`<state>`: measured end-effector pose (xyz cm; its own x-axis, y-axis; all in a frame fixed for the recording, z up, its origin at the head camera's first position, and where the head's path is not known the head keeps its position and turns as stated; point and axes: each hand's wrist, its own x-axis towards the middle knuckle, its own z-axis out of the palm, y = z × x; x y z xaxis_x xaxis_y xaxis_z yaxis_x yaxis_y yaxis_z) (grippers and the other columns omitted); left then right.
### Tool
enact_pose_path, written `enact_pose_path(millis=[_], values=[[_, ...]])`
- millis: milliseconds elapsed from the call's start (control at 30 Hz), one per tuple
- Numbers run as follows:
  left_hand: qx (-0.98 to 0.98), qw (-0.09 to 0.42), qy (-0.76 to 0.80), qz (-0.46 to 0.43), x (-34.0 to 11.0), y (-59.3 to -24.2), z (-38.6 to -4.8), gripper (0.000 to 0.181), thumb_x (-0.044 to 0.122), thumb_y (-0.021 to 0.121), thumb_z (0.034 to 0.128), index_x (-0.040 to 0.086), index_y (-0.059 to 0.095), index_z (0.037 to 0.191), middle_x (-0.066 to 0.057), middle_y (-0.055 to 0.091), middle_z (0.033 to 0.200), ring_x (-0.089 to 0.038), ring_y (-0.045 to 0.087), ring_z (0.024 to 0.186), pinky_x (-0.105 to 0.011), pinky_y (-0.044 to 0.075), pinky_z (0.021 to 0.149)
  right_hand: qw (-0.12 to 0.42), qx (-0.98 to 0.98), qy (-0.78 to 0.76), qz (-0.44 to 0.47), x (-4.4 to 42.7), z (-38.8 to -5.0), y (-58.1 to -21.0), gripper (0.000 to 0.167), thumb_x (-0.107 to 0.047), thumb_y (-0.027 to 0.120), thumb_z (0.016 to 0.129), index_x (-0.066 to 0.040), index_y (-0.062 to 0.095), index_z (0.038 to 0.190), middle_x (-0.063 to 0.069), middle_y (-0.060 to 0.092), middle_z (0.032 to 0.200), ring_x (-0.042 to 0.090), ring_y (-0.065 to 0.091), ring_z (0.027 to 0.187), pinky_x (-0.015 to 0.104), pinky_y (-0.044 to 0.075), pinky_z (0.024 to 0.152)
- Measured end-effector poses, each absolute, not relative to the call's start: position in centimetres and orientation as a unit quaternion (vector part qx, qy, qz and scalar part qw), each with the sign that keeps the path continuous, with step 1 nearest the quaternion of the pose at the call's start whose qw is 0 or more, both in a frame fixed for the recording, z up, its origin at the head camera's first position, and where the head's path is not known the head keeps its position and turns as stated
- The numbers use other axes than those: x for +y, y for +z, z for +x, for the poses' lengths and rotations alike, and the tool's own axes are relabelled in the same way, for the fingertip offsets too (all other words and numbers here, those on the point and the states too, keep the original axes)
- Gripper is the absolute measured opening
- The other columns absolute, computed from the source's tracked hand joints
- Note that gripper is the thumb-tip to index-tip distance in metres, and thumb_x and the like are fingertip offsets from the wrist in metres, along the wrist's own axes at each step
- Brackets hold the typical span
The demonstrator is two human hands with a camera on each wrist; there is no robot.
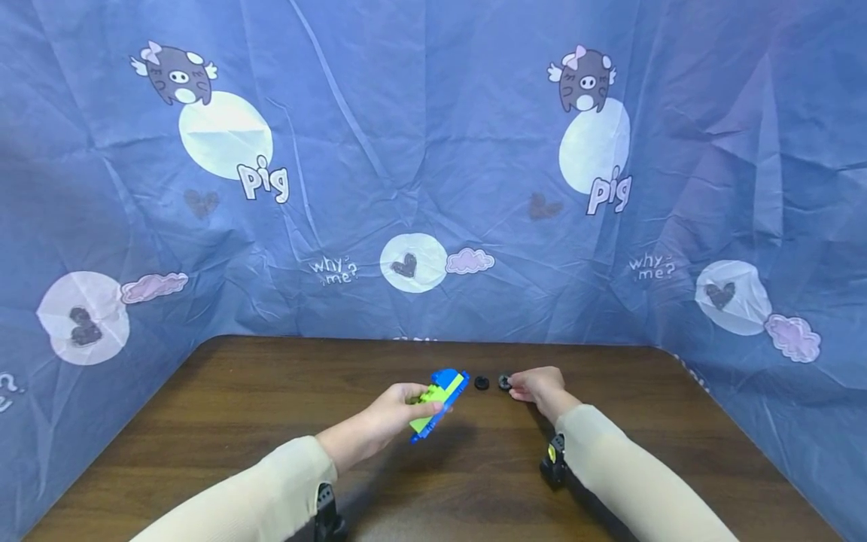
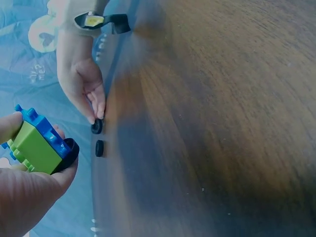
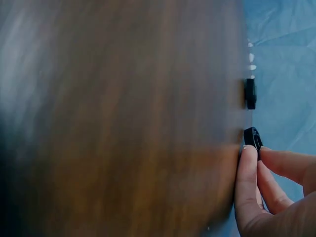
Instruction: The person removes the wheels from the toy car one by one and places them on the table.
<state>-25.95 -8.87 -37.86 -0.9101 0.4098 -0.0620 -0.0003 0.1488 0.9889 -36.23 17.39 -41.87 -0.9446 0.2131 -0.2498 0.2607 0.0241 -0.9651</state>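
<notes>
Now left hand [image 1: 393, 414] grips brick model [image 1: 442, 393], right hand [image 1: 540, 385] pinches black wheel [image 1: 504, 382]; second wheel [image 1: 482, 383] between them

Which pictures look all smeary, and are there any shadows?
Right wrist view: the table looks smeared, while the right hand is clearer; left wrist view: the table's grain is hazy in places, but the block toy has crisper edges; head view: mostly sharp, with a soft dark shadow below the left hand.

Two hands [image 1: 389, 415] [image 1: 541, 386], one blue-and-green block build [image 1: 445, 394], two separate black wheels [image 1: 482, 383] [image 1: 504, 382] — and behind one wooden surface [image 1: 271, 399], a single backdrop [image 1: 474, 173] with two winged pigs [image 1: 179, 77] [image 1: 585, 80].
</notes>
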Motion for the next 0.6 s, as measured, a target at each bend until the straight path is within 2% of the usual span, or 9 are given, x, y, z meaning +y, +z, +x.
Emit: enact_pose_path(millis=[100,233,433,600], values=[[0.753,0.15,0.628,0.126,-8.82,-37.62,-25.9,0.043,0.014,0.06,0.0949,-0.014,0.051,0.127,-0.02,0.067,0.109,-0.013,0.059,0.088,-0.033,0.05,0.081,0.014,0.724,-0.666,0.18,17.3,-36.44,-42.01,0.022,0.017,0.065,0.077,0.02,0.061,0.099,0.01,0.065,0.059,0.01,0.061,0.045,0.023,0.055,0.051],[0.763,0.147,0.62,0.108,-8.51,-37.18,-25.85,0.048,0.016,0.061,0.0945,-0.013,0.049,0.131,-0.015,0.064,0.108,-0.013,0.057,0.089,-0.036,0.05,0.085,0.016,0.728,-0.659,0.188,17.25,-36.53,-41.7,0.03,0.016,0.066,0.077,0.02,0.057,0.105,0.013,0.067,0.062,0.009,0.061,0.045,0.023,0.056,0.054],[0.763,0.152,0.62,0.106,-8.26,-37.24,-25.74,0.046,0.015,0.061,0.0944,-0.013,0.049,0.13,-0.011,0.063,0.104,-0.012,0.058,0.086,-0.03,0.05,0.079,0.029,0.746,-0.636,0.196,17.3,-36.53,-41.45,0.038,0.013,0.069,0.079,0.02,0.056,0.114,0.015,0.07,0.071,0.009,0.062,0.049,0.025,0.057,0.059],[0.757,0.155,0.625,0.117,-8.26,-37.55,-25.61,0.044,0.013,0.061,0.094,-0.014,0.05,0.127,-0.008,0.062,0.098,-0.012,0.058,0.082,-0.025,0.05,0.072,0.034,0.749,-0.632,0.194,17.36,-36.64,-41.52,0.038,0.014,0.068,0.078,0.02,0.056,0.113,0.018,0.071,0.075,0.01,0.062,0.05,0.025,0.057,0.059]])
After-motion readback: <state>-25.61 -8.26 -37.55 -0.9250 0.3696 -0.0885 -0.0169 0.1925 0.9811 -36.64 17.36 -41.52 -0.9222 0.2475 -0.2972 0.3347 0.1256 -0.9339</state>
